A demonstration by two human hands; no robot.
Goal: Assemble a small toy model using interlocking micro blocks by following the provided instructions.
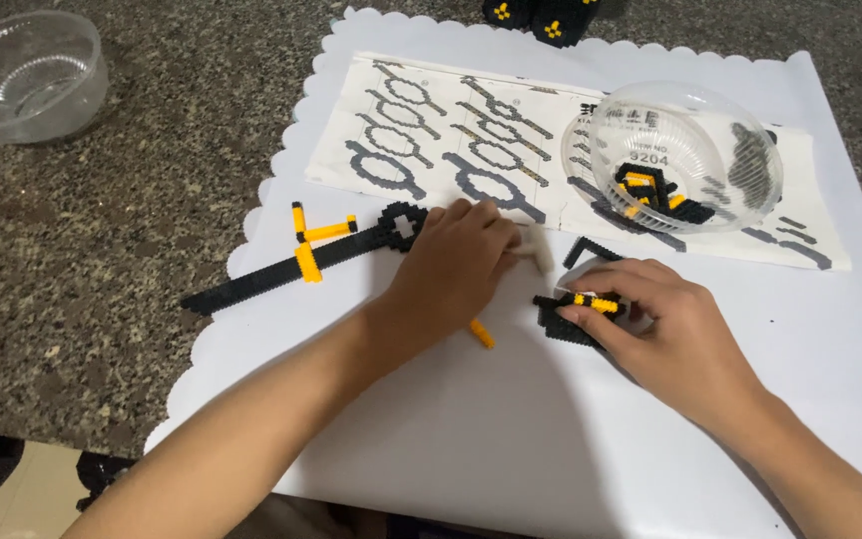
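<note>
Surface: a speckled dark granite counter point(102, 260) carries a white scallop-edged sheet point(511, 439), which serves as the work mat.
Paper: a printed instruction leaflet point(431, 130) with grey chain-like diagrams lies flat across the far part of the white sheet.
Left hand: the left hand point(451, 269) rests palm down on the sheet, fingers curled loosely; whether it grips anything cannot be told, though a pale small piece point(539, 248) shows just past its fingertips and a yellow brick point(481, 334) peeks out beneath the wrist.
Right hand: the right hand point(665, 324) has its fingers bent down and pinched on a small black and yellow block assembly point(581, 314) lying on the sheet.
Long build: a black sword-shaped model point(291, 262) with yellow crosspieces and a ring lies left of the left hand, its ring close to the knuckles.
Bowls: a clear plastic bowl point(740, 125) holding loose black and yellow bricks sits on the leaflet; an empty clear bowl point(22, 75) stands well apart on the granite.
Room: pale floor point(22, 489) shows below the counter edge.
</note>
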